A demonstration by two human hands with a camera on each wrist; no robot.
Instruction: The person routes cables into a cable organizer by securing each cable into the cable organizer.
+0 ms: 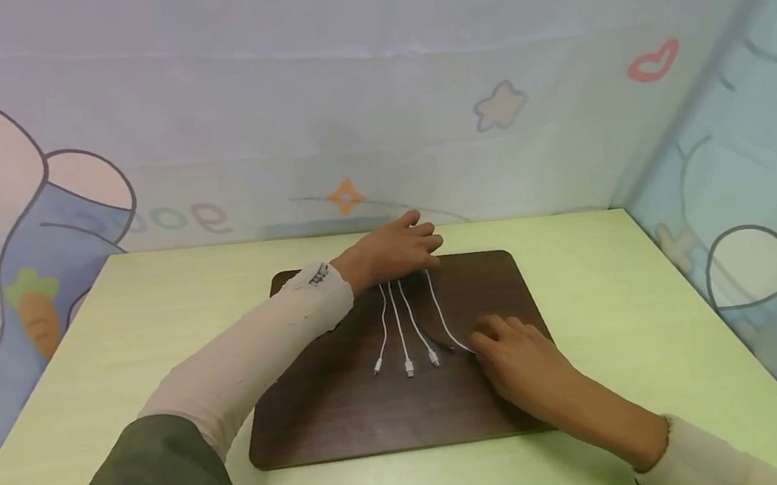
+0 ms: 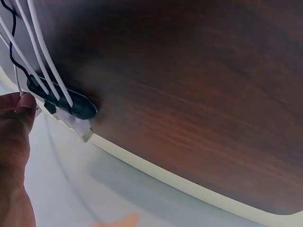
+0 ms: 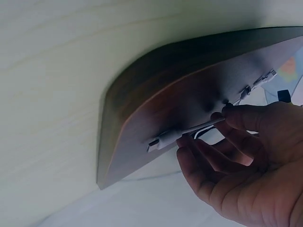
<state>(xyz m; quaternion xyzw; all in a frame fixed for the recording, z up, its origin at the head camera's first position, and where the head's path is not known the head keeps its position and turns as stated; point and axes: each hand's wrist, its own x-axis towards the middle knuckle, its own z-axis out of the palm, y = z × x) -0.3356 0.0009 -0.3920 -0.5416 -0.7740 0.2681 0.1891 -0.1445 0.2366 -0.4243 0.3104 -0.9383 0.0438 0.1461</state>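
Several white charging cables [image 1: 400,326] run side by side down a dark brown board [image 1: 337,419], their plugs toward me. A black cable holder [image 2: 83,107] sits at the board's far edge, with white cables and one black cable [image 2: 13,47] running from it. Beside that holder, my left hand [image 1: 393,250] pinches a white cable [image 2: 17,75] between thumb and finger. At the board's right side, my right hand [image 1: 519,360] pinches the same side's outermost white cable [image 1: 437,305] close behind its plug [image 3: 163,140]. In the head view this plug is hidden by the hand.
The board lies on a pale yellow-green table [image 1: 598,289]. Behind the table hangs a printed cloth backdrop [image 1: 371,99], and another printed cloth panel [image 1: 748,150] rises along the right side. Plugs of other cables [image 1: 409,369] rest on the board's middle.
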